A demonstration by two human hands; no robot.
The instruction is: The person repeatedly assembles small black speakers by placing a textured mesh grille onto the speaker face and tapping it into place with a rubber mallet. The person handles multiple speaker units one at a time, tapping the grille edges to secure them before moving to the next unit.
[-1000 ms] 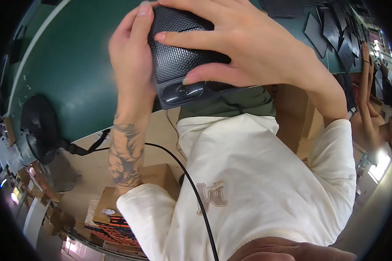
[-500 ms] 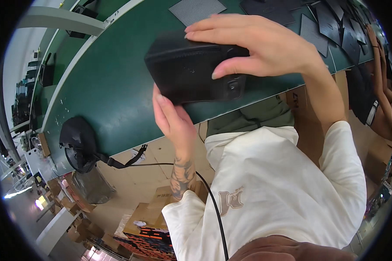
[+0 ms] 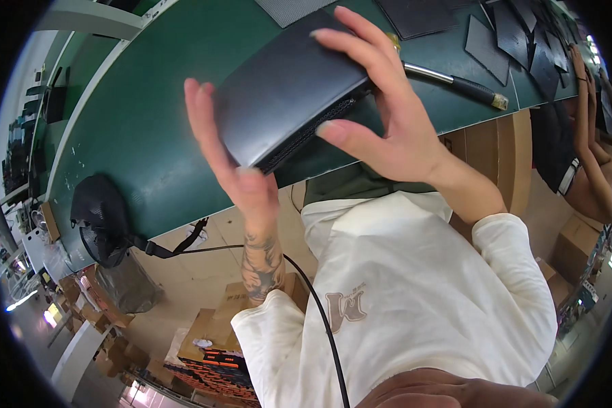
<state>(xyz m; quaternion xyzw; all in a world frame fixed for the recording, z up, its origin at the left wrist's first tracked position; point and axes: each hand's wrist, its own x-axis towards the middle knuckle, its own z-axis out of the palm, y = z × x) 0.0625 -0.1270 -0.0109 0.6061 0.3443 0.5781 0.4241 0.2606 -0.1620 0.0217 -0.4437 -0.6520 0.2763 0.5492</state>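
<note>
Between my two hands, tilted above the green table (image 3: 149, 170), is a black box-shaped case (image 3: 285, 88) with a smooth, shiny face and a dark textured strip along its near edge. My left hand (image 3: 232, 166) supports its left end, fingers stretched up along the side and thumb at the lower corner. My right hand (image 3: 398, 119) grips the right end, fingers over the far side and thumb against the near edge. Behind the right hand lies a hammer (image 3: 455, 83) with a metal shaft and black handle; its yellowish head is partly hidden.
Several dark flat panels (image 3: 486, 47) are spread across the far right of the table. A black fan-like device (image 3: 100, 214) with a strap stands at the left near edge. Another person's arms (image 3: 585, 129) show at the far right. Cardboard boxes (image 3: 207, 333) are stacked below.
The case has been turned, so its smooth face shows instead of the side with round fittings. My right hand has shifted down its right end, and the hammer has come into sight.
</note>
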